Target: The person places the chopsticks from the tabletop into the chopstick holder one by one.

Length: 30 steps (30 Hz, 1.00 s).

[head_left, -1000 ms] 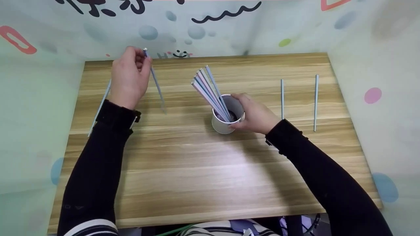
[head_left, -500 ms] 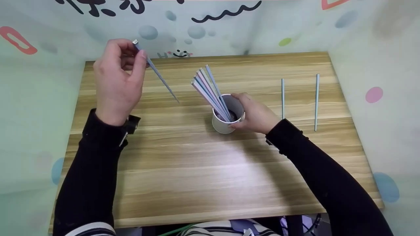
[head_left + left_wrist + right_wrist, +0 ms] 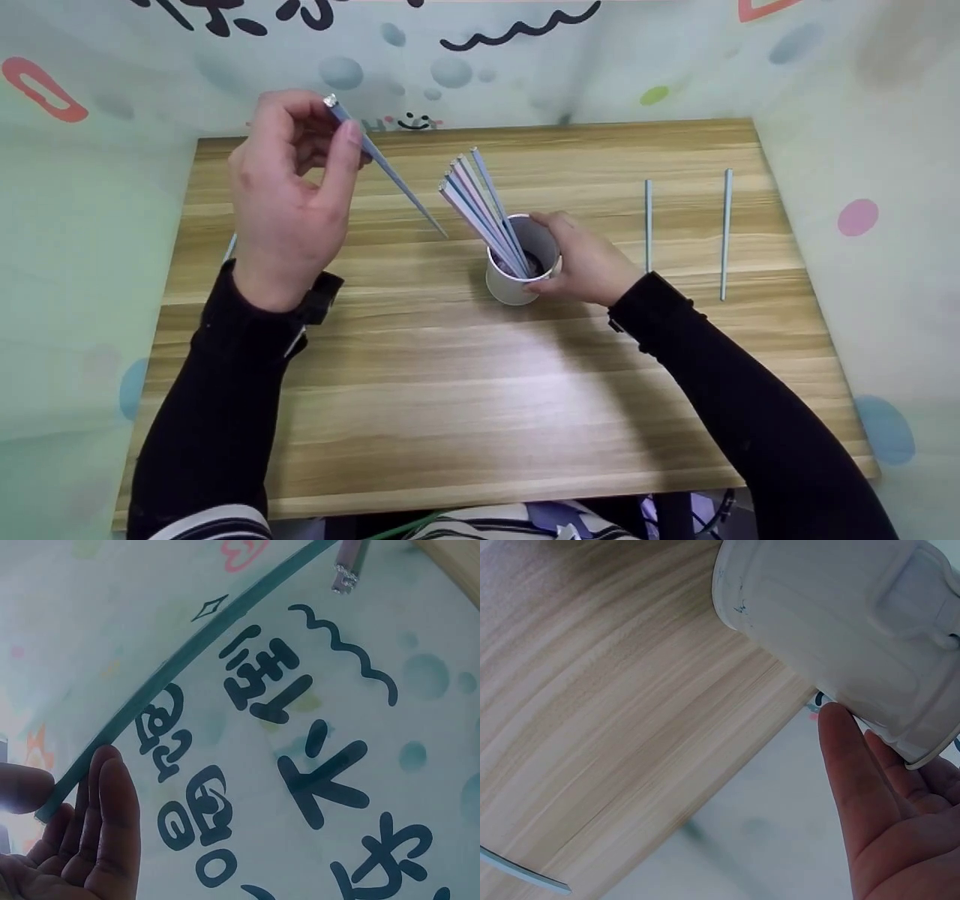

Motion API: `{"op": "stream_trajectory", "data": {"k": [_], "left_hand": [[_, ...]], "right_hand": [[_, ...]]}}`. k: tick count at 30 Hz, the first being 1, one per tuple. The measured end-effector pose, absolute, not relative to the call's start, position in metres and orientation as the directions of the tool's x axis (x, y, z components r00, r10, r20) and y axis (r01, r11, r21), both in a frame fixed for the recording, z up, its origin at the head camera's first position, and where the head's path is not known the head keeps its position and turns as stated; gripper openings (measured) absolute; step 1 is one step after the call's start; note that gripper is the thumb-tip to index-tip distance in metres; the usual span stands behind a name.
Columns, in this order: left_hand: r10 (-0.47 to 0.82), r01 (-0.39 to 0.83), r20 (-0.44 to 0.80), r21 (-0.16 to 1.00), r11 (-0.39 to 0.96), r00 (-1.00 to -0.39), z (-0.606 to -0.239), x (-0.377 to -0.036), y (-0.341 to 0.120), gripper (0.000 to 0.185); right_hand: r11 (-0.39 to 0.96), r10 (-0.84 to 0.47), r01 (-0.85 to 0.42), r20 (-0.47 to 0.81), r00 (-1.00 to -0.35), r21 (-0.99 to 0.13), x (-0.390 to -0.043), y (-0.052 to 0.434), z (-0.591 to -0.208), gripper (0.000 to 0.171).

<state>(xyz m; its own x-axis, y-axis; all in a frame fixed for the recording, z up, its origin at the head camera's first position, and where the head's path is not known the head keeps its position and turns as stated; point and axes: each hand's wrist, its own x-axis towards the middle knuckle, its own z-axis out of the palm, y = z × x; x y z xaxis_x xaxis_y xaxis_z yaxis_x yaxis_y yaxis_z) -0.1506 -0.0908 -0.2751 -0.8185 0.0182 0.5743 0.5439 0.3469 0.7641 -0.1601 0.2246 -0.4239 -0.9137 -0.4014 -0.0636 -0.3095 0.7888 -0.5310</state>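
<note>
My left hand (image 3: 334, 135) is raised over the back left of the wooden table (image 3: 450, 390). It pinches the top of a thin blue-grey stick (image 3: 390, 169) between thumb and fingers. The stick slants down to the right, and its tip is close to the bundle of sticks (image 3: 480, 206) standing in a white cup (image 3: 514, 289). My right hand (image 3: 561, 255) grips that cup from the right side at mid-table. In the left wrist view the stick (image 3: 187, 664) crosses the patterned wall, held by my fingers (image 3: 112, 795). The right wrist view shows the cup (image 3: 840, 630) against my fingers (image 3: 855, 780).
Two single sticks (image 3: 648, 225) (image 3: 725, 232) lie parallel on the right side of the table. Another stick (image 3: 230, 247) lies at the left, mostly hidden behind my left arm. Patterned walls close in the back and both sides.
My left hand has lifted the stick off the table and carried it right, toward the cup; its tip now points near the bundle. The right hand and the cup stay still.
</note>
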Motion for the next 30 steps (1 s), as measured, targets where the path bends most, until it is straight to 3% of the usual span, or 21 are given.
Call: {"op": "stream_trajectory", "data": {"k": [23,30], "left_hand": [[0.169,0.576,0.551,0.786,0.223,-0.817,-0.302,-0.155,-0.057,0.018],[0.191,0.551,0.518,0.799,0.242,-0.834,-0.315,-0.158,-0.053,0.02]], "right_hand": [[0.779,-0.401,-0.309,-0.055,-0.915,-0.546,-0.159,0.226,-0.424,0.101],[0.777,-0.405,-0.314,-0.051,-0.913,-0.546,-0.159,0.226,-0.425,0.102]]}}
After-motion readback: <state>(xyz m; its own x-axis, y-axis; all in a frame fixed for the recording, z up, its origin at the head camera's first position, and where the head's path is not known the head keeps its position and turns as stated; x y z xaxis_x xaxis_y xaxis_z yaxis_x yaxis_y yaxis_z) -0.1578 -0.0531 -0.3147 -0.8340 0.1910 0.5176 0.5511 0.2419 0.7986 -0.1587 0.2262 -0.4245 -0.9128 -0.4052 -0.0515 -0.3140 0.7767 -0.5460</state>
